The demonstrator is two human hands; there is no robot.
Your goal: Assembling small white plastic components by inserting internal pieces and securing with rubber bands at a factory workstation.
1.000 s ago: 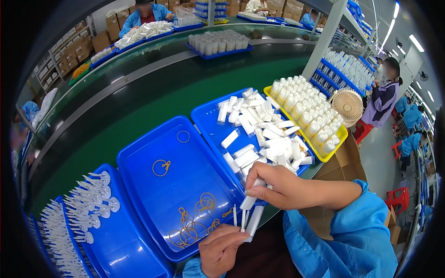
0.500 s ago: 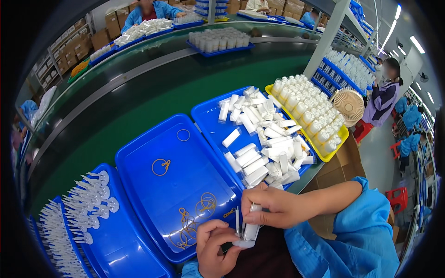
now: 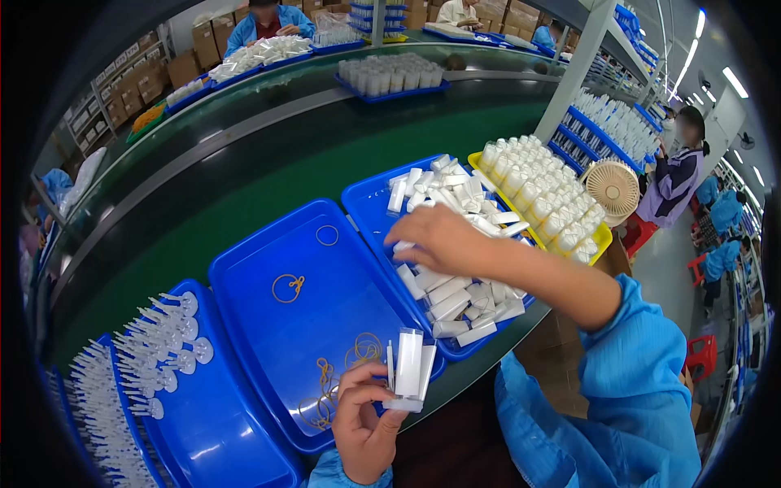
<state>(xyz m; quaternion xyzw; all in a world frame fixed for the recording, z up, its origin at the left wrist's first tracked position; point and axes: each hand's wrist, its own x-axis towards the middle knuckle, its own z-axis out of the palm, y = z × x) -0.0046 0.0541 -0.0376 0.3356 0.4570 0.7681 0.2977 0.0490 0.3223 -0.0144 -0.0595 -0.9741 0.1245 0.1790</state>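
Note:
My left hand (image 3: 362,431) pinches the round translucent base of a small assembly (image 3: 409,366). White rectangular blocks in clear sleeves stand upright on that base, and a thin pale stem rises beside them. My right hand (image 3: 446,242) reaches over the blue tray of sleeved white blocks (image 3: 452,302). Its fingers curl down around one loose block at the tray's left part, mostly hidden by the hand. The blocks lie in a jumbled heap, some under my right forearm.
A blue tray (image 3: 268,236) holds tan cords and loops. Left of it, another blue tray (image 3: 220,423) carries white stemmed discs (image 3: 167,342). A yellow tray (image 3: 604,236) of capped clear cups, a fan (image 3: 612,190) and a metal post (image 3: 573,73) stand right. Co-workers sit beyond the green belt (image 3: 171,236).
My right hand has left the assembly and moved up and away to the block tray. My left hand has shifted slightly left, still holding the assembly, which now shows upright blocks.

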